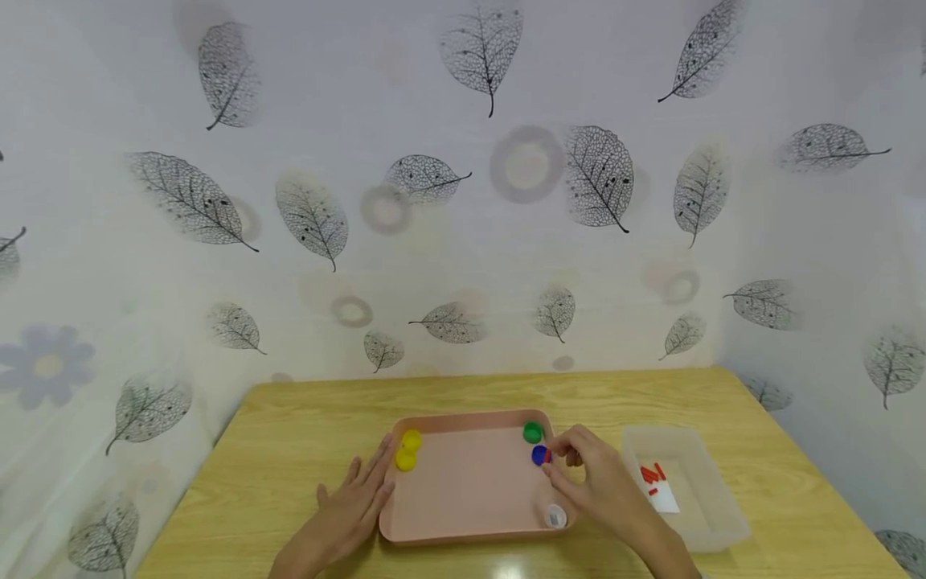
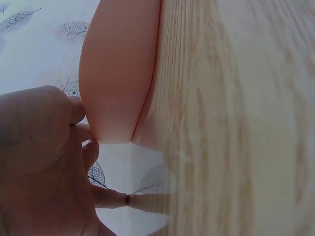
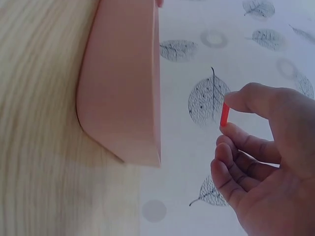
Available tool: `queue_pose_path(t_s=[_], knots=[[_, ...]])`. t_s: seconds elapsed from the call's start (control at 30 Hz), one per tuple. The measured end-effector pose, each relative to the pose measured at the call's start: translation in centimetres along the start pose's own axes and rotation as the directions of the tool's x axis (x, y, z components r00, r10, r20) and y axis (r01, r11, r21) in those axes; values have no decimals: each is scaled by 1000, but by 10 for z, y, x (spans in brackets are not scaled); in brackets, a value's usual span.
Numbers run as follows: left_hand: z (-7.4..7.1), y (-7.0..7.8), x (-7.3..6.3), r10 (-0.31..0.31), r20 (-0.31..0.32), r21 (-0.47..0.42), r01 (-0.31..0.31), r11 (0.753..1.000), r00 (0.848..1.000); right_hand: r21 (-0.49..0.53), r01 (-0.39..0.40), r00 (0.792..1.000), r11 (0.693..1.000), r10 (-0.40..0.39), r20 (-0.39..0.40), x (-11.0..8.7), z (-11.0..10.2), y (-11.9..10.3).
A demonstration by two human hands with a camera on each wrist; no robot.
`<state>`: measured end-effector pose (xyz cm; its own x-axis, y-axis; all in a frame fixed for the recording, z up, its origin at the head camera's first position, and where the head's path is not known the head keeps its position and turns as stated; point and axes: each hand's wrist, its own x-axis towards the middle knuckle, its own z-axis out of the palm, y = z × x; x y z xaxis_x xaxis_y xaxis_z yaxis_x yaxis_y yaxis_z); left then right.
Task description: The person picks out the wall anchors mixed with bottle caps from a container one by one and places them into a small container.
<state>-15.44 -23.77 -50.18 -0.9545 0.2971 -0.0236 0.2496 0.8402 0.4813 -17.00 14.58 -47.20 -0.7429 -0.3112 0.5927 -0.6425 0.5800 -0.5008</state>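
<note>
Between thumb and index finger my right hand [image 1: 596,486] pinches a small red stick [image 3: 225,114], held upright in the right wrist view. In the head view the stick overlaps a round blue cap [image 1: 538,456] at the right side of a pink tray [image 1: 470,486]. A green cap [image 1: 532,433] sits just behind the blue one, and a whitish cap [image 1: 555,516] is in the near right corner. My left hand [image 1: 346,515] rests with extended fingers along the tray's left wall. Two yellow caps [image 1: 407,460] lie inside by that wall.
Right of the tray stands a translucent plastic bin [image 1: 694,474]. In it are several red sticks [image 1: 649,474] and a white piece [image 1: 665,500] like paper. The wooden table [image 1: 304,426] meets a leaf-patterned backdrop [image 1: 463,241] behind and at both sides.
</note>
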Motion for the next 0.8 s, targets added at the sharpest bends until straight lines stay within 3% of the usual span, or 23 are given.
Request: queue_pose_path(t_s=[0.17,0.8], knots=[[0,0,1,6,-3,4,-6,1000,1000,-48,-31,999,998,31,-7,0,-11,7],[-1,2,-1,-5,0,-1,5,1000,1000,-166,-39,995,985,23,-93,-6,-43,36]])
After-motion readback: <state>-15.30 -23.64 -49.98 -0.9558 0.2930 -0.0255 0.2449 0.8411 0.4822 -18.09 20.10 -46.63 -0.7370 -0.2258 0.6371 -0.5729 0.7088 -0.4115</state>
